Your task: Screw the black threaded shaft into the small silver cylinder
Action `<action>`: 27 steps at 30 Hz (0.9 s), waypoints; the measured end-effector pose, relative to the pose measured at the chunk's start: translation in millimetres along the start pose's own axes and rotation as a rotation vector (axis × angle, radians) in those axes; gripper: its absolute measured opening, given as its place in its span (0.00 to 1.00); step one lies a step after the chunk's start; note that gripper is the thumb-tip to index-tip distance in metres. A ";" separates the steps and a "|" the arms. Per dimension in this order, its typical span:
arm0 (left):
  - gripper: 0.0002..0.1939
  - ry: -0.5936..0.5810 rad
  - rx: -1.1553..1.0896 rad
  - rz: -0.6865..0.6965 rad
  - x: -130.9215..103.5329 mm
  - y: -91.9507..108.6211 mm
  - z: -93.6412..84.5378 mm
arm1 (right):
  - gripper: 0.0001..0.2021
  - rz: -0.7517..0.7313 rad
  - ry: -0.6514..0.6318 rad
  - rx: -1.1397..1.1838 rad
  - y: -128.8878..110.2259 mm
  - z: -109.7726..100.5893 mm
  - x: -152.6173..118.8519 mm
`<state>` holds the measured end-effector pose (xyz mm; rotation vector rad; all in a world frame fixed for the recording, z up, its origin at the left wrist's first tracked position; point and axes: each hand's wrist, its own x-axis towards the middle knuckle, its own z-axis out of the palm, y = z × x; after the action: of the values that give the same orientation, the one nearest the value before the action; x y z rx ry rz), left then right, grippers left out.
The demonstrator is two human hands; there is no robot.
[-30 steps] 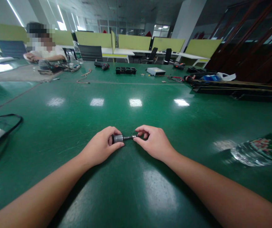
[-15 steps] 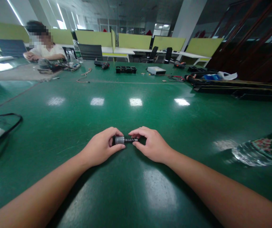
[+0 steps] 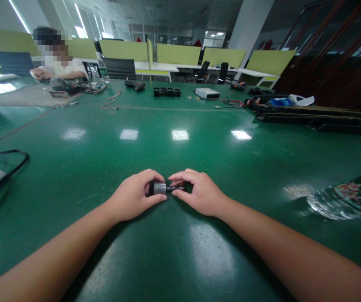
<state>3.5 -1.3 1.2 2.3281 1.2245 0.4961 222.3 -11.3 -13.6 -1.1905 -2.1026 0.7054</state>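
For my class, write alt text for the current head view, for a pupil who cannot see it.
A bare left hand holds a short grey-and-black cylinder over a glossy green tabletop, while the bare right hand curls about the thin dark rod projecting from the cylinder. A clear plastic bottle with a green label lies at right.

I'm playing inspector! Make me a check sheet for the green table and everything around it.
Surface: green table, shiny, reflecting lights.
Job's things: small grey cylinder with a thin dark shaft.
Clutter: bottle at right; black slotted part and silver box farther off.
Hands: left hand grips the cylinder; right hand curls around the shaft, touch unclear.
Cables: black cable at left; pale wire farther off.
Surroundings: person, chairs and yellow-green partitions beyond.
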 end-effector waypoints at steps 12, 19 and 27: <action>0.14 -0.016 -0.008 -0.012 1.1 0.8 -0.5 | 0.14 -0.004 -0.005 -0.014 -1.4 -1.1 1.3; 0.15 -0.010 -0.016 -0.014 1.0 -0.2 0.5 | 0.09 -0.117 -0.036 -0.087 0.1 -1.2 1.3; 0.13 0.004 -0.027 -0.035 1.2 2.3 0.5 | 0.10 -0.115 -0.048 -0.106 0.8 -2.1 1.2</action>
<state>6.0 -1.5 2.2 2.2805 1.2500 0.5022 223.9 -9.6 -12.5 -1.1071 -2.2528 0.5815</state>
